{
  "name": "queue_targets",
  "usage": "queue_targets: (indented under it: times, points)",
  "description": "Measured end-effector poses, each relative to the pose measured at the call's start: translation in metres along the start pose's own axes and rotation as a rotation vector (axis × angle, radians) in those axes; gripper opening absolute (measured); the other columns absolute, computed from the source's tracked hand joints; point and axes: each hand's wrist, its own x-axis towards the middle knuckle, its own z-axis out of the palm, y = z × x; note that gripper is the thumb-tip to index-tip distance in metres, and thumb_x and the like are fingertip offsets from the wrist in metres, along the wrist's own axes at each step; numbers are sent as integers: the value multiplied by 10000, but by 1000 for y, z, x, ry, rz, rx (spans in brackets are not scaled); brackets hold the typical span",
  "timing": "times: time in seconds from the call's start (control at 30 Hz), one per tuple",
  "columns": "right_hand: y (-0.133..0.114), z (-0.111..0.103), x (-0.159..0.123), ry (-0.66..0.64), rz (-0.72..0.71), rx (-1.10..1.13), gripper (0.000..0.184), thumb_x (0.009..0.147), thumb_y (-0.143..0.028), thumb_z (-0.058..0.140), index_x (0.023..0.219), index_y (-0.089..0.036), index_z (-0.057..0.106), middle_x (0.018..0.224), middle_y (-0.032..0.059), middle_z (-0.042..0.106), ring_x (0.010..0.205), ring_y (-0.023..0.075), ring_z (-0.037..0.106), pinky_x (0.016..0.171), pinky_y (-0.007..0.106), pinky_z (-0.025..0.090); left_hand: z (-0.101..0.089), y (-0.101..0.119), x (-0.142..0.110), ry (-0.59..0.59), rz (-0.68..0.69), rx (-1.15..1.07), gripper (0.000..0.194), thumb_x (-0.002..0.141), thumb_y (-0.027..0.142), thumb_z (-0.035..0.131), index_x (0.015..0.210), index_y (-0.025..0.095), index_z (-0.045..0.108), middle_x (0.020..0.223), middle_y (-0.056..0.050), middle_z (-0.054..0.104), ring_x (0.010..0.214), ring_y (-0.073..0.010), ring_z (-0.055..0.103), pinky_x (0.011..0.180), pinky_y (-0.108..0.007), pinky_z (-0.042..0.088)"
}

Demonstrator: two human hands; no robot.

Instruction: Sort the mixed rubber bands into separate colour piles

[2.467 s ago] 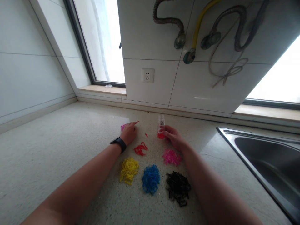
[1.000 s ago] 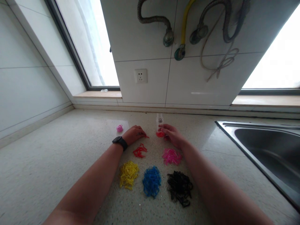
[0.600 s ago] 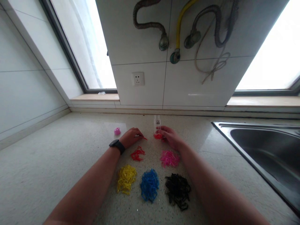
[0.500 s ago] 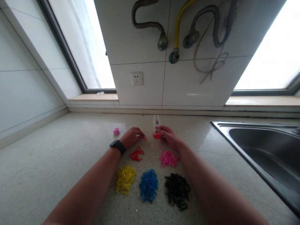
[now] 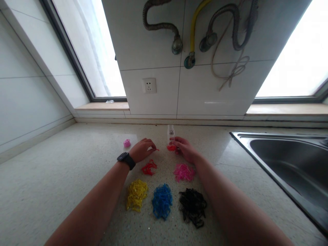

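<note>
My right hand (image 5: pixel 185 149) is closed around the lower part of a small clear bottle (image 5: pixel 171 131), which stands upright on the counter with red bands (image 5: pixel 171 148) at its bottom. To its left, my left hand (image 5: pixel 144 150) pinches a small red rubber band (image 5: pixel 157 149) between thumb and fingertips, apart from the bottle. Just below that hand lies a small pile of red rubber bands (image 5: pixel 149 167). A pink pile (image 5: pixel 183 172) sits below my right hand. Nearer to me are yellow (image 5: pixel 137 195), blue (image 5: pixel 162 201) and black (image 5: pixel 192 206) piles.
A pink cap (image 5: pixel 126 143) lies on the speckled counter (image 5: pixel 84 160) left of my left hand. At the right a steel sink (image 5: pixel 241 136) is set into the counter. Behind, the tiled wall carries a socket (image 5: pixel 149 85) and hoses (image 5: pixel 193 30).
My left hand has shifted slightly left with the red rubber band still pinched. My right hand and the bottle stay in place.
</note>
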Motion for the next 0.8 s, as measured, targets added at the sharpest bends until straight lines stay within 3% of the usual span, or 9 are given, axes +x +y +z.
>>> queue_targets:
  times: [0.13,0.3,0.6,0.8]
  points:
    - [3,-2,2,-11,-1,9,320,778,-392,739,1039,-213,694,939,58,698,685,119,587,503,207,407,-11,8,-22,3,-50,9,145,928,312,603,922,221,716,956,-53,690,946,-203,598,880,-330,457]
    - [6,-4,4,-28,-19,12,329,779,-401,741,1042,-209,698,929,56,692,690,118,583,504,206,405,-6,11,-45,-30,-140,30,176,917,333,613,911,220,748,901,-50,707,877,-203,620,802,-317,476]
    - [1,-3,1,-7,21,-13,349,766,-424,756,1048,-223,708,974,54,695,703,112,585,516,201,404,-20,23,-46,-94,-147,68,237,948,384,577,986,267,780,967,-41,724,939,-206,618,896,-330,444]
    - [0,-2,1,-11,19,-22,356,763,-414,768,1058,-224,708,974,52,697,694,101,578,509,190,401,-15,27,-45,-84,-189,89,236,928,417,603,956,270,785,952,-49,718,922,-218,621,834,-332,453]
